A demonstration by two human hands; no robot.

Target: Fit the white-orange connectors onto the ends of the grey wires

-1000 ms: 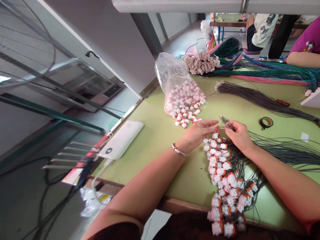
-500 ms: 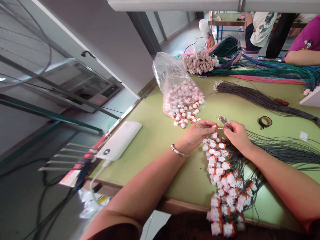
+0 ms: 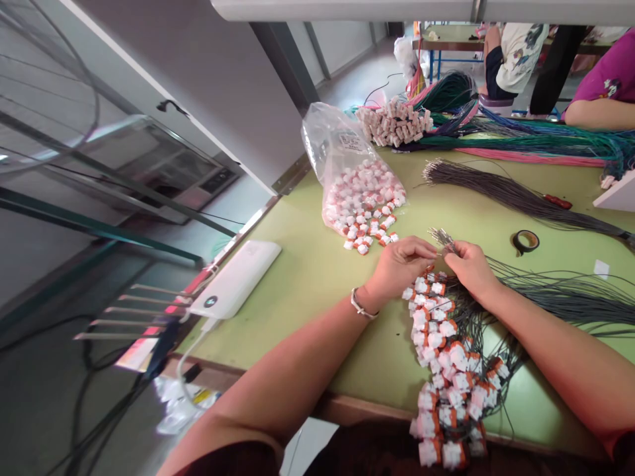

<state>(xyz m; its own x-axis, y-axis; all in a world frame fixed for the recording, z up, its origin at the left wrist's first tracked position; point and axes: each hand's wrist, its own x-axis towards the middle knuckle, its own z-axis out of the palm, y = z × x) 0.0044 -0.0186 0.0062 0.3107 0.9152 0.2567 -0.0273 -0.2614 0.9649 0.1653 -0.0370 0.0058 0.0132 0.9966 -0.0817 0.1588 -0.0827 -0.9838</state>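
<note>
My right hand [image 3: 469, 264] is closed round a bundle of thin dark grey wires [image 3: 442, 238], whose metal-tipped ends stick out past the fingers. Close beside it, my left hand [image 3: 403, 263] pinches at the tip of a wire; the fingers cover whatever small piece is between them. Below both hands lies a long pile of white-and-orange connectors [image 3: 436, 340] with grey wires attached, reaching to the table's front edge. Beyond my left hand, a clear plastic bag [image 3: 330, 142] spills loose connectors [image 3: 364, 235] of the same white and orange.
A white power bank [image 3: 238, 277] with a cable lies at the table's left edge. Black tape [image 3: 524, 242], another grey wire bundle [image 3: 496, 188] and coloured wires with pale connectors [image 3: 394, 124] lie farther back. Other people sit beyond, one with a purple sleeve [image 3: 608, 76].
The white-and-orange connector that showed between my left fingertips is no longer visible there. My left hand has shifted slightly right, toward my right hand, which stays in place holding the wires.
</note>
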